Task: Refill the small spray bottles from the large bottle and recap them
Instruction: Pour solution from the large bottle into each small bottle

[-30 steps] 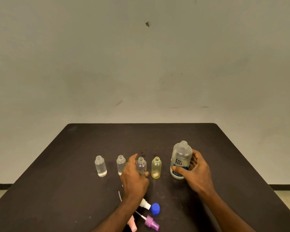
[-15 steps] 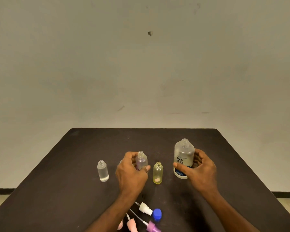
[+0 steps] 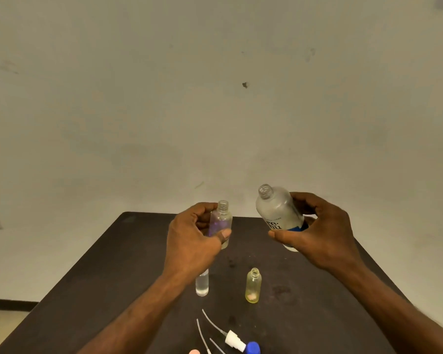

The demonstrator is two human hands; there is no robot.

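My left hand [image 3: 192, 241] grips a small clear bottle with a purple tint [image 3: 221, 221], uncapped and held upright above the dark table [image 3: 317, 315]. To its right, my right hand [image 3: 317, 233] holds the large open bottle with a blue and white label [image 3: 278, 210], raised and tilted a little to the left, its mouth apart from the small bottle. A yellow small bottle [image 3: 253, 286] and a clear small bottle [image 3: 202, 284] stand uncapped on the table below. My left forearm hides part of the clear one.
Loose spray heads with dip tubes lie at the near edge: a white one [image 3: 234, 341], a blue cap [image 3: 252, 348] and a pink one [image 3: 194, 351], cut off by the frame. A bare wall rises behind the table.
Both hands have risen off the table, the left lifting the purple-tinted small bottle and the right lifting and tilting the large bottle. The view has shifted so the table sits lower.
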